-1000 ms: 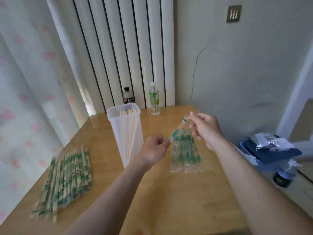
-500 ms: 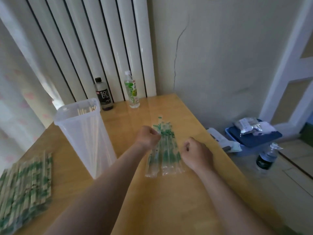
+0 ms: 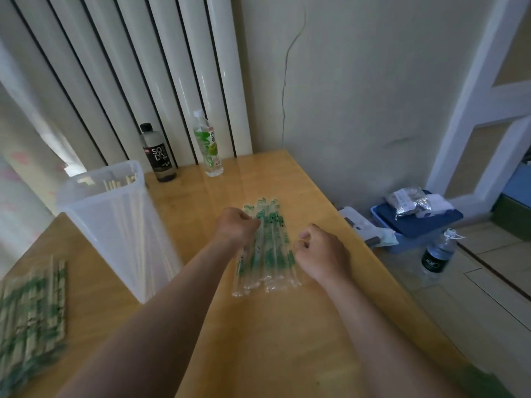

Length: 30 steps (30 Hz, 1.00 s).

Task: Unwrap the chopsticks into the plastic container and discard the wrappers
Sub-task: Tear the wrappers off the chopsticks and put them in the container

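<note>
Wooden desk (image 3: 287, 326) carries a pile of empty wrappers (image 3: 270, 248). The left hand (image 3: 235, 226) meets its left edge, fingers (image 3: 253, 224) curled, grip unclear. The right hand (image 3: 321, 254), just right of it, has its fingers curled on nothing. A plastic container (image 3: 120, 225) stands further left.

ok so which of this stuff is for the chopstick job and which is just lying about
For the job: plastic container, bare chopsticks in it, wrapped chopsticks, empty wrappers.
Lying about: soda bottle, green bottle, blue box, floor bottle.
</note>
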Each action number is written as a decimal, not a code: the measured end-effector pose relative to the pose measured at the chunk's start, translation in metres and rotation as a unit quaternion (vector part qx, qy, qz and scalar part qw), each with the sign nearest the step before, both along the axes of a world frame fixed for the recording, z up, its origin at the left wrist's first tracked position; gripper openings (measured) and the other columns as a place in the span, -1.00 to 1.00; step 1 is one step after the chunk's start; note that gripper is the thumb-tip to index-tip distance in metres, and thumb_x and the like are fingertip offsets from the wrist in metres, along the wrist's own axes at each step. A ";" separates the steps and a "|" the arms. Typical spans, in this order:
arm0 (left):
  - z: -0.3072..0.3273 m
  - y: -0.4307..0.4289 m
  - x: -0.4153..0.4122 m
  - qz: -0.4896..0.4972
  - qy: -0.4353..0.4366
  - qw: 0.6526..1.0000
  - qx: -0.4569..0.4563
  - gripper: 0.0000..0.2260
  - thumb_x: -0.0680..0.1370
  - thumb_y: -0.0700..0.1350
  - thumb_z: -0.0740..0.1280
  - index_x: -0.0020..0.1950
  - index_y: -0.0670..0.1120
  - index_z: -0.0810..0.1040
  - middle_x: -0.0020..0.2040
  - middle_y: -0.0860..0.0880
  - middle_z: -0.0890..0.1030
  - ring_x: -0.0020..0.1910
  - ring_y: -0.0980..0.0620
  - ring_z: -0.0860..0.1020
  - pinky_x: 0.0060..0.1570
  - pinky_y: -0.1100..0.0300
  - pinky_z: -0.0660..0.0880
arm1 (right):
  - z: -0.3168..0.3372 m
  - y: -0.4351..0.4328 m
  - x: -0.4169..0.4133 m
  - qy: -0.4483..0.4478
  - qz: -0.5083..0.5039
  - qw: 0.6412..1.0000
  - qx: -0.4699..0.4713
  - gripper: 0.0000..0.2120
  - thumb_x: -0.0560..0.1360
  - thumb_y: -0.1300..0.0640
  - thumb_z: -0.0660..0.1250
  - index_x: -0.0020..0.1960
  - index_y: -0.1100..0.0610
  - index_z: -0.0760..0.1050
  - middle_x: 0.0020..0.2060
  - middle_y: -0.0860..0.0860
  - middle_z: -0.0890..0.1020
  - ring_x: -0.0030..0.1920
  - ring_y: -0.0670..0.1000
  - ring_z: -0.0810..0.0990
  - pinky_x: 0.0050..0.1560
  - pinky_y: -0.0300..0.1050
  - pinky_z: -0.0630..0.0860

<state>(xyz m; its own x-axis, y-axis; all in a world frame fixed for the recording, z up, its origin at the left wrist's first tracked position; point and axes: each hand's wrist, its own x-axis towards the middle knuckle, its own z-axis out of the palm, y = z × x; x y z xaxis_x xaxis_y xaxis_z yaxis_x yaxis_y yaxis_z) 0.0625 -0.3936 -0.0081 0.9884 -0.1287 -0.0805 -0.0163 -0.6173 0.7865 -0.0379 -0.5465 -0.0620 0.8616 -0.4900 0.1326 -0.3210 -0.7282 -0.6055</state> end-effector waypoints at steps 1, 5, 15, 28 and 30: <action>0.003 0.004 -0.004 -0.008 -0.005 1.000 0.001 -0.81 0.56 -0.12 0.42 -0.22 -0.12 0.51 -0.30 -0.09 0.50 -0.35 -0.01 0.46 -0.34 0.20 0.44 | 0.001 -0.001 0.000 0.000 -0.002 1.000 0.015 -0.93 0.57 0.00 0.26 0.02 -0.07 0.49 -0.20 -0.12 0.61 -0.18 0.03 0.58 -0.19 -0.09 0.48; 0.018 0.028 -0.029 -0.075 -0.024 0.997 0.006 -0.86 0.60 -0.18 0.34 -0.16 -0.13 0.53 -0.28 -0.06 0.49 -0.35 0.05 0.45 -0.45 0.35 0.40 | 0.013 0.001 -0.005 0.000 -0.009 0.997 0.080 -0.93 0.56 0.01 0.29 -0.01 -0.06 0.54 -0.17 -0.14 0.61 -0.17 -0.03 0.59 -0.04 -0.04 0.61; 0.054 0.137 -0.094 -0.150 -0.084 0.985 -0.012 -0.85 0.58 -0.16 0.32 -0.17 -0.11 0.61 -0.33 -0.03 0.65 -0.38 0.08 0.60 -0.33 0.19 0.53 | 0.091 0.127 -0.026 -0.150 0.246 0.951 0.113 -0.81 0.45 0.18 0.31 -0.33 0.14 0.57 -0.49 0.08 0.48 -0.43 -0.06 0.38 -0.37 -0.13 0.28; -0.030 0.353 -0.110 0.140 -0.189 0.938 0.257 -0.74 0.59 0.00 0.26 0.23 -0.01 0.59 0.19 -0.03 0.54 0.21 -0.12 0.49 0.26 -0.04 0.38 | 0.050 0.318 -0.010 0.029 0.357 0.928 0.104 -0.81 0.58 0.16 0.23 -0.06 0.04 0.63 -0.34 -0.06 0.62 -0.41 -0.06 0.62 -0.23 -0.12 0.59; -0.043 0.368 -0.113 0.148 -0.196 0.937 0.246 -0.70 0.60 0.00 0.24 0.29 0.00 0.58 0.24 -0.01 0.54 0.26 -0.10 0.48 0.32 -0.05 0.31 | 0.041 0.337 -0.005 0.047 0.348 0.929 0.117 -0.82 0.61 0.16 0.22 0.03 0.04 0.60 -0.21 0.00 0.64 -0.35 -0.02 0.65 -0.28 -0.14 0.56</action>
